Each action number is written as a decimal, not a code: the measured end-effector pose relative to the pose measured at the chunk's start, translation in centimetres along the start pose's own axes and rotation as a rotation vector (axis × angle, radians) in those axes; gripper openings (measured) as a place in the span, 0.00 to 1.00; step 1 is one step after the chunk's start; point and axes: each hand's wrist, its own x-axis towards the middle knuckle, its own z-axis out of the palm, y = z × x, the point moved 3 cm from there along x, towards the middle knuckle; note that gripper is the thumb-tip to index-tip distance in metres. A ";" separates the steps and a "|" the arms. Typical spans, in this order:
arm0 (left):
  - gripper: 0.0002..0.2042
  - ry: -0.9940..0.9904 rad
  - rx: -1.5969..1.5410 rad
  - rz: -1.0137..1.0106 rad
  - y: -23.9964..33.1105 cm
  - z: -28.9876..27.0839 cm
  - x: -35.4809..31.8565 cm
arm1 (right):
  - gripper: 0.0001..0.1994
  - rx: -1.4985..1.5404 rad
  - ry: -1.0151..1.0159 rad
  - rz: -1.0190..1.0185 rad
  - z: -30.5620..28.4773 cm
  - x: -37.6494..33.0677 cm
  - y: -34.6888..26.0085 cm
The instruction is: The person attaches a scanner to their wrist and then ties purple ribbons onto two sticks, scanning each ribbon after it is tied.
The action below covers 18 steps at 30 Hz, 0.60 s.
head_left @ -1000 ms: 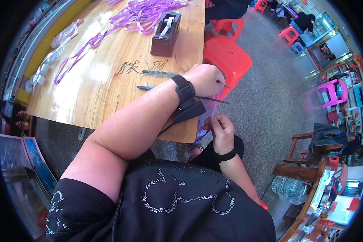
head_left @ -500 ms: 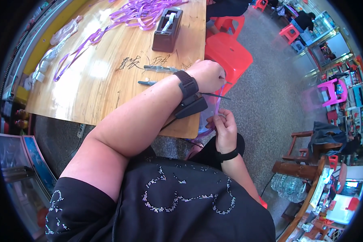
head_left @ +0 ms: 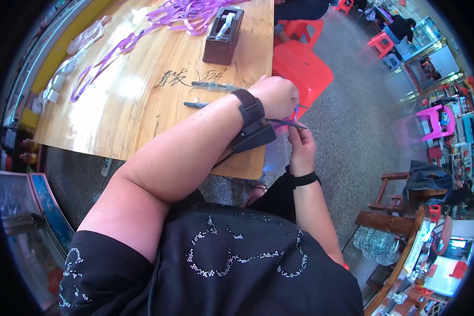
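My left hand (head_left: 277, 97) is over the right edge of the wooden table, its fingers curled and mostly hidden behind its back. A narrow purple ribbon (head_left: 294, 117) runs from it down toward my right hand (head_left: 303, 146). Just below, my right hand is raised with thumb and fingers pinched at the ribbon, partly behind a thin black strip (head_left: 287, 124). That strip sticks out beside the black device (head_left: 255, 138) strapped under my left wrist. Both hands are close together, and the ribbon's far end is hidden.
On the wooden table (head_left: 142, 116) lie a heap of purple ribbons (head_left: 187, 16), a black tape dispenser (head_left: 223, 42) and a pen in clear wrapping (head_left: 213, 86). A red plastic chair (head_left: 305, 66) stands against the table's right side. Further right is a pink stool (head_left: 437, 122).
My right hand has moved up, closer to my left hand, and the stretch of purple ribbon showing between them is shorter. The left hand has barely moved.
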 end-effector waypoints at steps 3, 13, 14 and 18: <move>0.10 -0.008 -0.015 -0.009 -0.2 0.0 0.0 | 0.11 0.096 0.000 -0.021 0.9 -0.1 -1.7; 0.12 -0.093 0.000 -0.018 0.0 0.0 0.1 | 0.12 0.124 -0.030 -0.161 1.8 -0.3 -1.9; 0.12 -0.095 0.003 -0.037 -0.1 0.0 0.1 | 0.11 0.122 -0.045 -0.154 2.2 -0.4 -2.2; 0.12 -0.086 -0.020 -0.005 -0.4 0.4 0.3 | 0.10 0.149 -0.062 -0.132 2.0 -0.3 -1.8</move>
